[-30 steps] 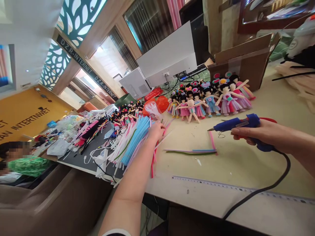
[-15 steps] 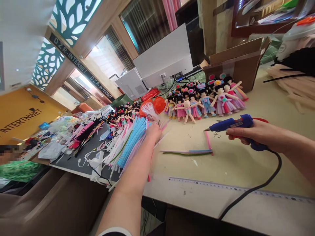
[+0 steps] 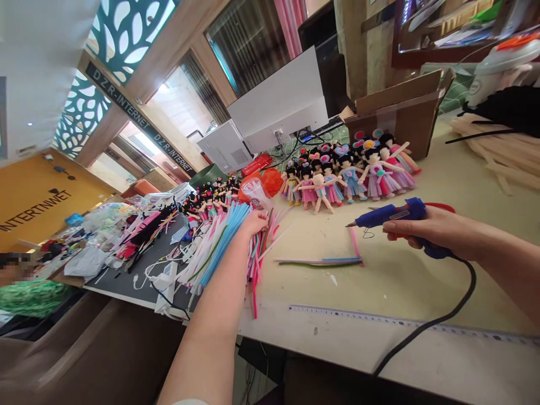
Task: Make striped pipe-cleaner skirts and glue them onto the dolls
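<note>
My right hand (image 3: 426,228) is wrapped around the grip of a blue hot glue gun (image 3: 390,214), whose nozzle points left above the table. Just under the nozzle, a pink pipe cleaner (image 3: 355,244) meets the ends of a green pipe cleaner (image 3: 307,264) and a blue and pink one, forming a corner. My left hand (image 3: 255,222) reaches into the mixed pipe cleaners (image 3: 257,259), beside a thick bundle of light blue pipe cleaners (image 3: 223,242). Its fingers are closed together at the pile's upper end; what lies between them is too small to make out.
Several pipe-cleaner dolls (image 3: 348,174) stand at the back before a cardboard box (image 3: 392,121). A clear plastic cup (image 3: 255,191) lies past my left hand. A ruler (image 3: 379,320) runs along the front edge; the glue gun's black cord (image 3: 430,323) crosses it.
My left hand has drawn back slightly to the left, uncovering more of the mixed pipe cleaners. My right hand still holds the glue gun in nearly the same place.
</note>
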`<act>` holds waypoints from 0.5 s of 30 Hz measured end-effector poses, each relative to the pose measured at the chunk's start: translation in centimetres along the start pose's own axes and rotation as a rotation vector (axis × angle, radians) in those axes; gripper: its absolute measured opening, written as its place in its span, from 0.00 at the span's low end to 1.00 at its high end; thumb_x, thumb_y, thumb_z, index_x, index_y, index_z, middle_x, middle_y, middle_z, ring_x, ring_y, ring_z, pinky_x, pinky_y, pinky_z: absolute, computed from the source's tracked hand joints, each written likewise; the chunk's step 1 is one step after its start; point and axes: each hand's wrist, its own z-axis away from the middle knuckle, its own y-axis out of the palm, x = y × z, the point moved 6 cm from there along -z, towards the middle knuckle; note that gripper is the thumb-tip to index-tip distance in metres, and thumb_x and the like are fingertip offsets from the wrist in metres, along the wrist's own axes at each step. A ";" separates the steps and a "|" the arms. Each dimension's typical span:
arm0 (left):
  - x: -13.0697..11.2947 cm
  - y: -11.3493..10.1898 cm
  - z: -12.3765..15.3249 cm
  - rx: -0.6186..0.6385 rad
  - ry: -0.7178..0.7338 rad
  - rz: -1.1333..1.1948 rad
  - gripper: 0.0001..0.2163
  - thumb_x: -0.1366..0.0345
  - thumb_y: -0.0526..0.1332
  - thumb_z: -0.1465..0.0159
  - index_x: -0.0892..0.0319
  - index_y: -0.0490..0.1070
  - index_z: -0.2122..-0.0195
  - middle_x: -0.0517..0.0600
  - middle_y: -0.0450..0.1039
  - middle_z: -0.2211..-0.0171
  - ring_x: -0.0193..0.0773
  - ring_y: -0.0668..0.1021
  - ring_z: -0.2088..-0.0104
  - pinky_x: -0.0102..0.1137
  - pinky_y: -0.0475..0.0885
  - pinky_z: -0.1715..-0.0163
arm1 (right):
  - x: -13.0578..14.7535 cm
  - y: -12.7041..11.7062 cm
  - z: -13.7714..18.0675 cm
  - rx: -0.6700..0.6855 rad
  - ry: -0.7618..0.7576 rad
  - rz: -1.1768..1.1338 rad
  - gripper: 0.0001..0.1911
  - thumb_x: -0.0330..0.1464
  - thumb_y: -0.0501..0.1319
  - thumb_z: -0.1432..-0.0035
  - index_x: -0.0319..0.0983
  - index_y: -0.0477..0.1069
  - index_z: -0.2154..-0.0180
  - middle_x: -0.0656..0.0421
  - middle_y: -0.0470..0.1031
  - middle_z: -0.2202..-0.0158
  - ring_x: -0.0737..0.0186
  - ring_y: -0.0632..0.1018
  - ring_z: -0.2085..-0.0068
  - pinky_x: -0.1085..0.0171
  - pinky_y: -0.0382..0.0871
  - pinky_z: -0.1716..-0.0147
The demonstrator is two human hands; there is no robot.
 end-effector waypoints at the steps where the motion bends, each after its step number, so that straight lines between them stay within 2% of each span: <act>1: 0.0 -0.2 0.0 -0.018 0.002 0.006 0.07 0.76 0.66 0.52 0.57 0.72 0.81 0.46 0.69 0.84 0.41 0.77 0.74 0.37 0.73 0.64 | -0.1 0.0 -0.1 0.003 0.002 0.001 0.21 0.52 0.67 0.56 0.40 0.74 0.74 0.61 0.65 0.81 0.64 0.65 0.76 0.64 0.56 0.78; 5: -0.6 -1.6 0.1 -0.139 0.029 0.027 0.10 0.70 0.65 0.49 0.56 0.68 0.84 0.45 0.67 0.86 0.40 0.75 0.75 0.33 0.71 0.66 | -0.9 0.0 -0.7 0.012 0.009 0.010 0.22 0.53 0.65 0.52 0.39 0.74 0.72 0.61 0.65 0.81 0.65 0.65 0.77 0.64 0.55 0.79; 7: -1.5 -2.1 0.9 -0.207 0.065 0.059 0.10 0.67 0.61 0.45 0.56 0.68 0.83 0.47 0.69 0.84 0.40 0.75 0.74 0.33 0.70 0.66 | -1.0 0.1 -1.0 0.000 0.000 -0.012 0.22 0.52 0.64 0.49 0.39 0.74 0.70 0.61 0.65 0.80 0.65 0.66 0.76 0.64 0.56 0.78; 9: -3.0 -1.6 2.3 -0.235 0.123 0.123 0.09 0.65 0.58 0.41 0.56 0.69 0.78 0.47 0.73 0.80 0.39 0.76 0.72 0.32 0.70 0.66 | -0.9 0.3 -1.2 -0.033 0.003 -0.067 0.20 0.50 0.63 0.46 0.38 0.74 0.68 0.60 0.67 0.78 0.64 0.67 0.75 0.65 0.59 0.77; 11: -5.2 0.4 4.5 -0.186 0.212 0.230 0.08 0.62 0.55 0.39 0.55 0.70 0.73 0.47 0.74 0.77 0.37 0.76 0.73 0.30 0.70 0.67 | -0.6 0.3 -1.3 -0.093 0.029 -0.141 0.18 0.47 0.62 0.46 0.38 0.73 0.66 0.58 0.71 0.72 0.63 0.70 0.72 0.65 0.63 0.75; 13: -8.1 4.0 7.1 0.032 0.322 0.479 0.10 0.57 0.55 0.39 0.56 0.71 0.69 0.46 0.72 0.78 0.36 0.74 0.75 0.29 0.69 0.71 | -0.2 0.6 -1.0 -0.142 0.058 -0.198 0.16 0.45 0.61 0.46 0.39 0.71 0.64 0.55 0.73 0.65 0.62 0.71 0.68 0.64 0.67 0.72; 15: -10.8 7.5 10.0 0.187 0.375 0.503 0.11 0.53 0.56 0.40 0.55 0.72 0.68 0.43 0.65 0.83 0.35 0.69 0.79 0.29 0.65 0.75 | 0.8 1.0 -0.6 -0.151 0.004 -0.224 0.15 0.44 0.58 0.42 0.39 0.70 0.63 0.54 0.73 0.63 0.60 0.71 0.65 0.63 0.67 0.70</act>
